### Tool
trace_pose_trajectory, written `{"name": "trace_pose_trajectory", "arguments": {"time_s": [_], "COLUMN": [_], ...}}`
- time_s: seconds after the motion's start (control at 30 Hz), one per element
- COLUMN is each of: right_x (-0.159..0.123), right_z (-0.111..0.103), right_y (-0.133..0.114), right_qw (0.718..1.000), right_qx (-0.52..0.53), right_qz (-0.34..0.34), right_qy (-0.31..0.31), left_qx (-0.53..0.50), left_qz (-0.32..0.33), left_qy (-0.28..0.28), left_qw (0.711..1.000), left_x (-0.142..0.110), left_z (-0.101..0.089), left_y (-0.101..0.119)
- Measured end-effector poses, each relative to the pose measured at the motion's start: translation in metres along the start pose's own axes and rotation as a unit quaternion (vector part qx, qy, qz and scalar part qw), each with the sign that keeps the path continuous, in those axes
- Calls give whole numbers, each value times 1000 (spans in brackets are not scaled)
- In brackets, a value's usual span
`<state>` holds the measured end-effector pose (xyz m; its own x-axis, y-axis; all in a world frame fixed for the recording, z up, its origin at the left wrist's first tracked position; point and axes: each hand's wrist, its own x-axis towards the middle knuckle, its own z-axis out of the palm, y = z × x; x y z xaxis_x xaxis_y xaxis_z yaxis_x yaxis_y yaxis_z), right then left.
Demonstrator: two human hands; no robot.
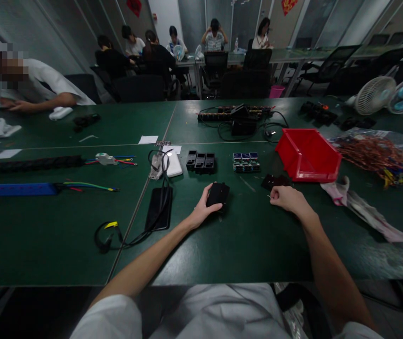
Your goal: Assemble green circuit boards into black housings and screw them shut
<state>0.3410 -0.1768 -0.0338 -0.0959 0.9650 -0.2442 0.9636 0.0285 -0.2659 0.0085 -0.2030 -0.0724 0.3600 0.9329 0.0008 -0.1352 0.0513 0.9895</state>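
My left hand point(198, 214) is closed round a black plastic housing point(218, 194), thumb along its near side, and holds it tilted over the green table point(244, 249). Off to the right, my right hand point(290, 199) makes a pinch on a small shiny pin-like piece point(269, 196), too small to name surely. Just beyond those fingers lies a dark flat piece point(275, 181) on the table. Several black plastic housings point(200, 162) stand in a row past my left hand. Small blue circuit boards point(246, 162) sit in a cluster between both hands, farther back.
A red plastic bin point(309, 155) stands beyond my right hand, beside bundled copper-coloured wires point(371, 153) and a pale glove-like cloth point(367, 214). Left are a black phone point(158, 208), a looped cable point(131, 242), a white box point(173, 164) and a blue power strip point(18, 189). People sit beyond.
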Motion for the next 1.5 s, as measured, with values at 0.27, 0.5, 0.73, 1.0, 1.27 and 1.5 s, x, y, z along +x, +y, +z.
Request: {"name": "trace_pose_trajectory", "arguments": {"time_s": [0.27,0.5,0.73,1.0,1.27,1.5], "right_x": [-4,-7,-5,-9,-13,-13], "right_z": [20,3,12,43,46,45], "right_y": [-51,-25,-35,-83,-88,-90], "right_qw": [979,995,986,940,894,898], "right_qx": [65,48,105,267,377,357], "right_qz": [-133,-89,-128,-195,-222,-233], "right_qy": [140,-2,1,81,97,107], "left_qx": [-4,-19,-50,44,117,144], "left_qz": [9,40,28,58,84,92], "left_qy": [-3,58,85,125,165,155], "left_qw": [1000,997,995,990,976,973], "left_x": [0,-2,-1,-1,1,0], "left_z": [1,6,6,3,-4,-1], "left_y": [0,5,4,6,5,5]}}
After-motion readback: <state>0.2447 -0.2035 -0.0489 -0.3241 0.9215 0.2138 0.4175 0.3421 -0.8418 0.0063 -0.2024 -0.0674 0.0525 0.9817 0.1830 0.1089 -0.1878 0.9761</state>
